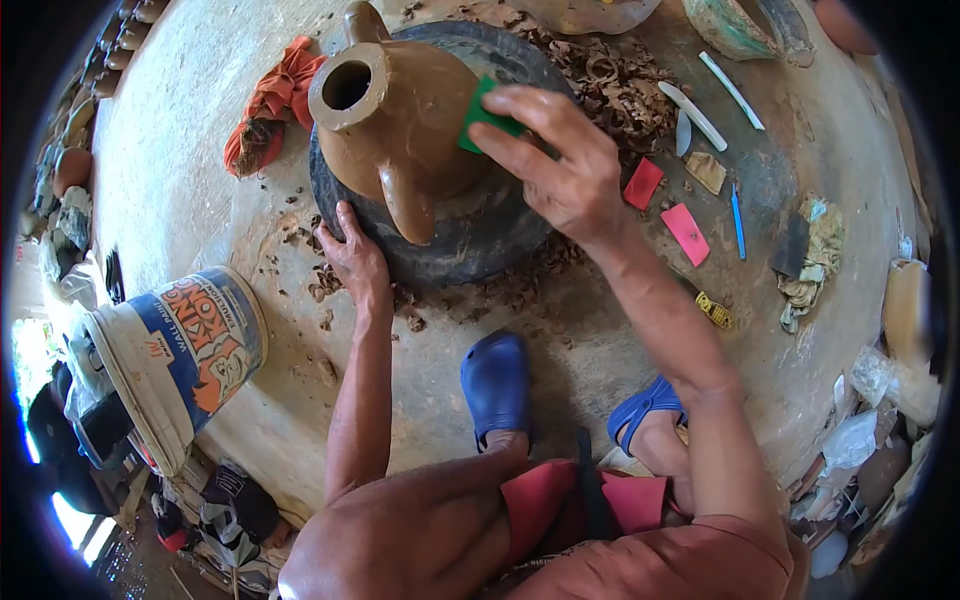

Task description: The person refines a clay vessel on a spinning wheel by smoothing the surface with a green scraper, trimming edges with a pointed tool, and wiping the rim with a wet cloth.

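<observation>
A brown clay jug (421,120) with an open neck and handles stands on a dark round turntable (485,250). My right hand (565,160) pinches a green flexible square (474,134) and presses it against the jug's right shoulder. My left hand (350,255) rests on the turntable's left rim, with its fingers apart.
Clay shavings (625,90) lie behind, with an orange cloth (280,85) at left. Pink and red pads (685,234), white sticks (730,90), a blue tool (738,220) and a rag (815,260) lie right. A bucket (180,360) stands lower left, and clutter lines both edges.
</observation>
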`<control>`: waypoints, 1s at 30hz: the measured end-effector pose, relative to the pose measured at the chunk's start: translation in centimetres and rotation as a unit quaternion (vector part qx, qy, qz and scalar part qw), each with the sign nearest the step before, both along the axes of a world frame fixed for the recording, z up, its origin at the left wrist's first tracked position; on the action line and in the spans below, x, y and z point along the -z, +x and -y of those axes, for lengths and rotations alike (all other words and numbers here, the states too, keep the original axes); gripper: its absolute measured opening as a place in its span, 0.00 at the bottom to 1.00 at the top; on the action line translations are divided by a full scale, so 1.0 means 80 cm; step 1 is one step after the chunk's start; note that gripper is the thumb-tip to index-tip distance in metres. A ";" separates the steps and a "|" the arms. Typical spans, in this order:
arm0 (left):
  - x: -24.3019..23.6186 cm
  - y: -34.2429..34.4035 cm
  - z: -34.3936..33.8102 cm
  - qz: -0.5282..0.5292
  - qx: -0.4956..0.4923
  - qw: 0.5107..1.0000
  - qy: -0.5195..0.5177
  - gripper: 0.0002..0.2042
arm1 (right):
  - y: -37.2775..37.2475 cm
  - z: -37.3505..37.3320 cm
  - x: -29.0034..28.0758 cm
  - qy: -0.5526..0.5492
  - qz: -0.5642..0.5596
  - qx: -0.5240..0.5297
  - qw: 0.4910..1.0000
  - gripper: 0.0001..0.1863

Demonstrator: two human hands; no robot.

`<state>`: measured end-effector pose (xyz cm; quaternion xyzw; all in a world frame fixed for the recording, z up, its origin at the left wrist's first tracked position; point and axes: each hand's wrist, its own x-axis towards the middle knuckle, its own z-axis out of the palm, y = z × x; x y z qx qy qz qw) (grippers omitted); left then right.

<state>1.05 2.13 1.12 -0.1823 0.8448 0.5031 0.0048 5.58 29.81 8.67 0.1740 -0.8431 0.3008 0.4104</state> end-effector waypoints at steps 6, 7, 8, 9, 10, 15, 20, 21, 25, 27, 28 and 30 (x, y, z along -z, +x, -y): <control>0.017 -0.009 0.021 -0.055 0.007 0.998 -0.031 0.37 | 0.051 0.047 0.051 -0.134 0.080 0.083 0.984 0.21; 0.022 -0.012 0.030 -0.078 0.003 0.995 -0.058 0.36 | 0.052 0.049 0.049 -0.159 0.090 0.094 0.979 0.20; 0.026 -0.011 0.030 -0.074 0.011 0.996 -0.042 0.35 | 0.045 0.041 0.044 -0.183 0.073 0.133 0.971 0.18; 0.026 -0.008 0.029 -0.069 0.016 0.997 -0.043 0.35 | 0.032 0.030 0.036 -0.184 0.077 0.139 0.970 0.18; 0.025 -0.004 0.022 -0.053 0.014 0.998 -0.034 0.36 | 0.016 0.015 0.029 -0.198 0.048 0.167 0.965 0.16; 0.021 -0.004 0.018 -0.031 -0.012 0.999 -0.006 0.36 | -0.055 -0.007 0.032 -0.256 0.084 0.103 0.958 0.15; 0.014 0.008 0.005 -0.028 -0.034 0.999 0.002 0.37 | 0.012 0.062 0.043 -0.342 0.143 0.177 0.912 0.16; 0.010 0.011 -0.001 -0.014 -0.028 0.999 0.017 0.38 | 0.030 0.084 0.042 -0.340 0.143 0.178 0.912 0.16; 0.011 0.019 0.005 -0.004 -0.025 0.997 0.075 0.40 | 0.059 0.134 0.037 -0.389 0.113 0.210 0.890 0.14; 0.005 0.025 -0.005 0.043 -0.086 0.986 0.140 0.40 | 0.058 0.119 0.031 -0.392 0.124 0.201 0.889 0.14; 0.002 0.027 -0.004 0.040 -0.089 0.986 0.138 0.40 | 0.046 0.100 0.029 -0.382 0.123 0.223 0.888 0.14; -0.001 0.034 -0.006 0.050 -0.077 0.982 0.165 0.39 | 0.021 0.064 0.033 -0.367 0.122 0.245 0.889 0.14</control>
